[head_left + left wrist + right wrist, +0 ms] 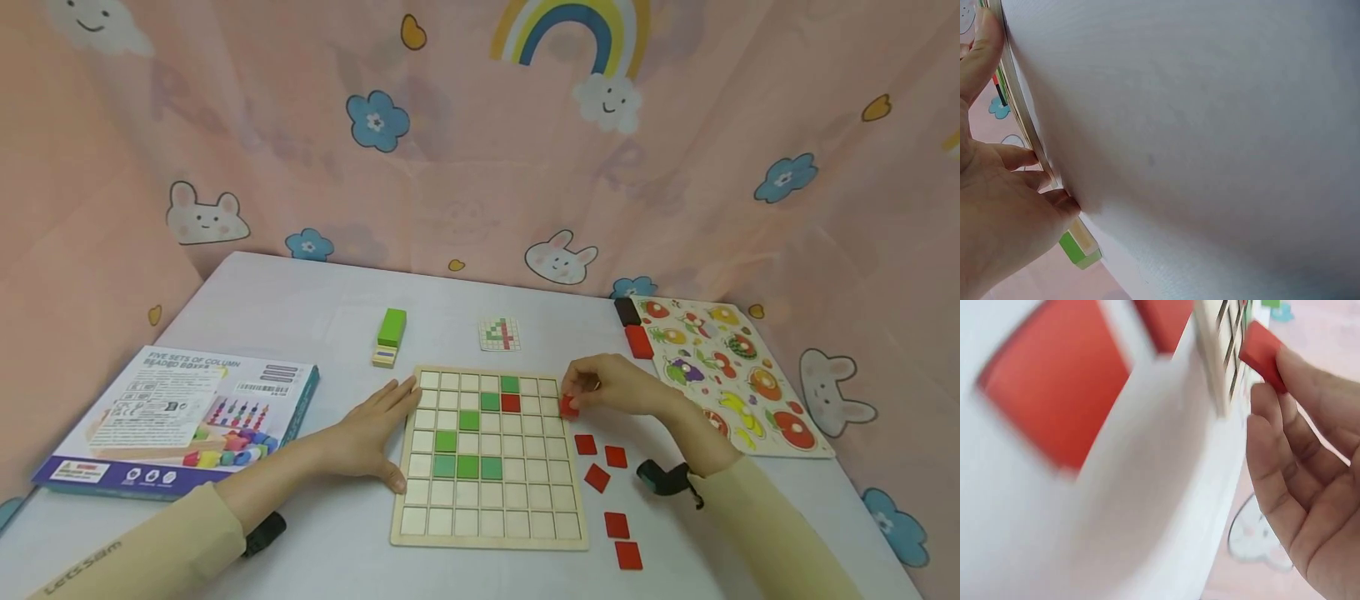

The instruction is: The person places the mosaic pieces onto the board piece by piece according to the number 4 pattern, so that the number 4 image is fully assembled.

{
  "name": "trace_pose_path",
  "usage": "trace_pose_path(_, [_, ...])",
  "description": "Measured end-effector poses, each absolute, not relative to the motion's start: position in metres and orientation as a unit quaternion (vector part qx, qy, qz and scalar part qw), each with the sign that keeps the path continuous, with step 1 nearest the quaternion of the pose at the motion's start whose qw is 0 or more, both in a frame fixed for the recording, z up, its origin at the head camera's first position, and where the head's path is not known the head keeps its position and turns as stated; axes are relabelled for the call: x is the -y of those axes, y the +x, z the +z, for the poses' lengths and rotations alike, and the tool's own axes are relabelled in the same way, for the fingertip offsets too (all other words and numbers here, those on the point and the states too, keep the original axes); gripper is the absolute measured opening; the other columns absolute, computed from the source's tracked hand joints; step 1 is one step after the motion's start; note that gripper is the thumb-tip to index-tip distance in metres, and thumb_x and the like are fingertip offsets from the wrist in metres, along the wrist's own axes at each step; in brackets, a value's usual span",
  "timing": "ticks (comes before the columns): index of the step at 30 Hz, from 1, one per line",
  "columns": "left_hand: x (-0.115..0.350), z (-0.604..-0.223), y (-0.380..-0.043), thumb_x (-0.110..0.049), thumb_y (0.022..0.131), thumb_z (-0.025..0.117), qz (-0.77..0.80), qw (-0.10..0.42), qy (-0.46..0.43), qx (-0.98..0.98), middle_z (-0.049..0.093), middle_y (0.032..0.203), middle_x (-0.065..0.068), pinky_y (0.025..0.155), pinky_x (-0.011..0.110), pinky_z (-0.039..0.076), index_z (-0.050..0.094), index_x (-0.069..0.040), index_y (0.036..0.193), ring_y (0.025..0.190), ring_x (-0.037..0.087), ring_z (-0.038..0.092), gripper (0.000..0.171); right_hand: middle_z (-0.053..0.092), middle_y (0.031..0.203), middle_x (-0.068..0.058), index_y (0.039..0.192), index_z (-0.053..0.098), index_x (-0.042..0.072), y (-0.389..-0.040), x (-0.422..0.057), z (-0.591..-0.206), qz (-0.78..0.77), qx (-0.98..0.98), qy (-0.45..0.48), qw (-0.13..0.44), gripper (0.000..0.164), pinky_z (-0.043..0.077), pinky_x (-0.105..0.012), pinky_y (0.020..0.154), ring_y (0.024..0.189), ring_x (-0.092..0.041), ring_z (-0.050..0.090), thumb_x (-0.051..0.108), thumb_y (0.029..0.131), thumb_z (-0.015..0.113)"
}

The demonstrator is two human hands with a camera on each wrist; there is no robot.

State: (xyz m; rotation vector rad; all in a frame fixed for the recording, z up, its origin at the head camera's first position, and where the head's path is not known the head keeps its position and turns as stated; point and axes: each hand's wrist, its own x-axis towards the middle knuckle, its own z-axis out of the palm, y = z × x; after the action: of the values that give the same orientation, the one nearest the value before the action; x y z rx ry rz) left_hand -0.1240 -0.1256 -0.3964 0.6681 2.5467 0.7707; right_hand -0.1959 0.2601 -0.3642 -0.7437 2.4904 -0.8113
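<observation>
A wooden grid board [491, 542] lies on the table, with several green tiles [467, 467] and one red tile [511, 403] set in its squares. My left hand [363, 437] rests along the board's left edge, fingers spread; in the left wrist view the fingertips [1070, 206] touch that edge. At the upper right edge of the board, my right hand [618, 385] pinches another red tile [1261, 355] between thumb and fingers. Loose red tiles [617, 457] lie on the table to the right of the board.
Behind the board lie a small pattern card [499, 334] and a green-topped stack of blocks [392, 327]. A boxed bead set [180, 417] sits at the left. On the right are a fruit picture board [738, 375], a red block [638, 342] and a black block [627, 312].
</observation>
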Motion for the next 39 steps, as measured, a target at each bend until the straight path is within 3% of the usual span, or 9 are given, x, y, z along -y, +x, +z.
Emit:
trace_pose_path(15, [0.126, -0.395, -0.123, -0.042, 0.057, 0.090, 0.279, 0.197, 0.240, -0.909, 0.008, 0.167, 0.020, 0.115, 0.073, 0.017, 0.021, 0.000, 0.156, 0.154, 0.047, 0.005, 0.128, 0.069, 0.087, -0.001, 0.094, 0.069, 0.011, -0.182, -0.193, -0.373, -0.314, -0.882, -0.297, 0.190, 0.006, 0.052, -0.020, 0.073, 0.078, -0.009, 0.060, 0.011, 0.088, 0.072])
trace_pose_path(33, [0.126, -0.394, -0.123, -0.042, 0.056, 0.090, 0.279, 0.197, 0.241, -0.908, 0.009, 0.167, 0.021, 0.114, 0.074, 0.017, 0.021, 0.000, 0.156, 0.154, 0.047, 0.005, 0.129, 0.069, 0.076, 0.004, 0.086, 0.072, 0.013, -0.177, -0.181, -0.381, -0.289, -0.898, -0.287, 0.165, 0.005, 0.051, -0.020, 0.066, 0.071, -0.007, 0.058, 0.012, 0.084, 0.077])
trace_pose_path(39, [0.126, -0.396, -0.124, -0.043, 0.057, 0.090, 0.279, 0.200, 0.240, -0.908, 0.008, 0.167, 0.020, 0.115, 0.073, 0.016, 0.021, -0.001, 0.156, 0.154, 0.046, 0.004, 0.128, 0.066, 0.077, 0.006, 0.084, 0.071, 0.019, -0.178, -0.191, -0.377, -0.285, -0.906, -0.265, 0.168, 0.006, 0.050, -0.022, 0.068, 0.073, -0.009, 0.058, 0.017, 0.085, 0.076])
